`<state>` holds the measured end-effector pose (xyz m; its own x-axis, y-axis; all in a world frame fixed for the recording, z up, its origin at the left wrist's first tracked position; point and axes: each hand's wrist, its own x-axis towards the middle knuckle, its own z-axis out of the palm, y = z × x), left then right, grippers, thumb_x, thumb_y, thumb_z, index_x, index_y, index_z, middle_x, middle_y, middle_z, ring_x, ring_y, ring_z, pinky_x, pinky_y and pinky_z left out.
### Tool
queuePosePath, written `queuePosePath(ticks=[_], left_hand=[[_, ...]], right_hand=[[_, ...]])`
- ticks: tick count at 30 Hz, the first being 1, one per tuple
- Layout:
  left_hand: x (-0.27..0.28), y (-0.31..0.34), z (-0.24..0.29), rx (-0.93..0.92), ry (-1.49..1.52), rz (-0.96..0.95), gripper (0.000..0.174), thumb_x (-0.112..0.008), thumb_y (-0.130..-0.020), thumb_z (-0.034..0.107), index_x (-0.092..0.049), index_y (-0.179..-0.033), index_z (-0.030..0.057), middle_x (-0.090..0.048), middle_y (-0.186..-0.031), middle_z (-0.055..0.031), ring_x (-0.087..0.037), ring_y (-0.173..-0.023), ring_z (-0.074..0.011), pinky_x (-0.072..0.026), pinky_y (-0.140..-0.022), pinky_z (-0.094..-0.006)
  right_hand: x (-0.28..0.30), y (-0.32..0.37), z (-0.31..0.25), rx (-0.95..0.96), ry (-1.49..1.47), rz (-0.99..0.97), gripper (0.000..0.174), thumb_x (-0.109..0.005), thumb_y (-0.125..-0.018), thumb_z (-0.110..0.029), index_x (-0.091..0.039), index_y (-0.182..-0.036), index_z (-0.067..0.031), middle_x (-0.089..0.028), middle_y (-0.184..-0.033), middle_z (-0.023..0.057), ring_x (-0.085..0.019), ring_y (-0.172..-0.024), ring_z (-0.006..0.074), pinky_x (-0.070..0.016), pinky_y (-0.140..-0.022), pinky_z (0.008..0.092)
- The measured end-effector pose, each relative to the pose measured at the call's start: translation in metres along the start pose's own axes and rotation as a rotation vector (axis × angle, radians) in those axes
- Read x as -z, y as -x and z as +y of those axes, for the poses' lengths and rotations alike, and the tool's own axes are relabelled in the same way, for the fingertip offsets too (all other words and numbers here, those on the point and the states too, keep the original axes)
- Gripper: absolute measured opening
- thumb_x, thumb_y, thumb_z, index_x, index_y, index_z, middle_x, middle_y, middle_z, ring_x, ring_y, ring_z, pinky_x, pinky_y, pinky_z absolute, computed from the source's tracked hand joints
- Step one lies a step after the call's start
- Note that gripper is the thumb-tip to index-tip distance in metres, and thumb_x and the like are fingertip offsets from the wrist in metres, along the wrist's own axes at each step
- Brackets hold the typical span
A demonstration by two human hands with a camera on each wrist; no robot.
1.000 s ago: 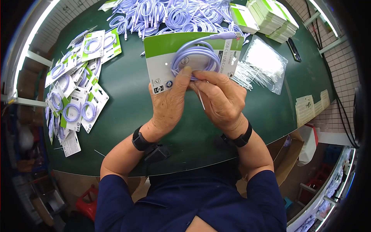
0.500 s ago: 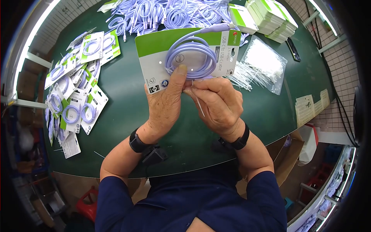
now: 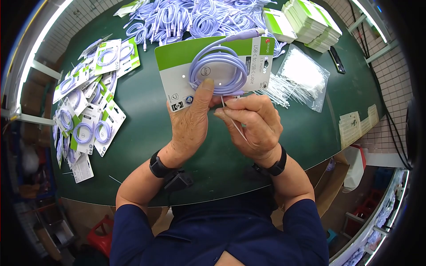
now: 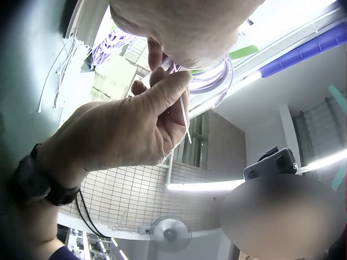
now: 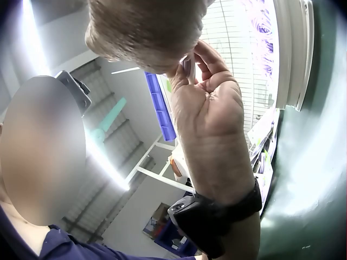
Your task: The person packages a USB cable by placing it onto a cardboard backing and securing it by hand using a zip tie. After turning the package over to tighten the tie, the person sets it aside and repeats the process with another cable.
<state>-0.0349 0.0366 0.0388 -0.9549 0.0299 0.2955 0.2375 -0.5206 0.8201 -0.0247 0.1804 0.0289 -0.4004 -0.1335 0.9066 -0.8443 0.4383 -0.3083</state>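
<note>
One cable coil (image 3: 243,73) on its card (image 3: 171,82), toward 12 o'clock, left hand (image 3: 191,126) gripping both; right hand (image 3: 254,124), fingers pinching white tie (image 3: 240,130), fastening seemingly unfinished. Carded coils (image 3: 88,116), 10 o'clock, look done; loose cables (image 3: 171,20), far 12, uncarded.

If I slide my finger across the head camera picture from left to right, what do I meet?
Pile of purple cables on cards → left hand → right hand → bag of white ties → yellowish papers
</note>
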Motion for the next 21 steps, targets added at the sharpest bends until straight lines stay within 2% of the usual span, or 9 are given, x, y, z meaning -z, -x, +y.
queuePosePath(ticks=[11,14,21], left_hand=[[0.003,-0.001,0.002,0.026,-0.014,-0.003,0.043,-0.051,-0.11,0.014,-0.044,-0.149,-0.0033,-0.065,-0.135,-0.0227,-0.072,-0.117,-0.0326,-0.0657,-0.093,-0.0395],[0.006,0.0,0.001,0.066,0.003,-0.024,0.055,-0.061,-0.107,0.023,-0.037,-0.155,0.0064,-0.059,-0.14,-0.0163,-0.068,-0.121,-0.0278,-0.0653,-0.092,-0.0403],[0.01,0.0,-0.004,0.064,0.005,-0.002,0.054,-0.06,-0.108,0.02,-0.037,-0.155,0.0061,-0.059,-0.141,-0.0165,-0.066,-0.125,-0.0282,-0.0624,-0.1,-0.0432]], right_hand=[[0.001,0.005,0.001,0.005,-0.134,-0.012,0.028,-0.092,-0.074,0.002,-0.071,-0.091,-0.003,-0.069,-0.097,0.0094,-0.071,-0.08,0.0202,-0.056,-0.063,0.0304],[0.001,0.006,0.0,0.0,-0.148,-0.015,0.028,-0.092,-0.074,0.002,-0.071,-0.092,-0.003,-0.07,-0.097,0.0099,-0.071,-0.079,0.0208,-0.0563,-0.063,0.0308],[-0.002,-0.001,0.004,0.017,-0.193,-0.048,0.029,-0.092,-0.075,0.0,-0.07,-0.095,-0.0034,-0.073,-0.097,0.0117,-0.073,-0.081,0.0229,-0.0579,-0.066,0.0322]])
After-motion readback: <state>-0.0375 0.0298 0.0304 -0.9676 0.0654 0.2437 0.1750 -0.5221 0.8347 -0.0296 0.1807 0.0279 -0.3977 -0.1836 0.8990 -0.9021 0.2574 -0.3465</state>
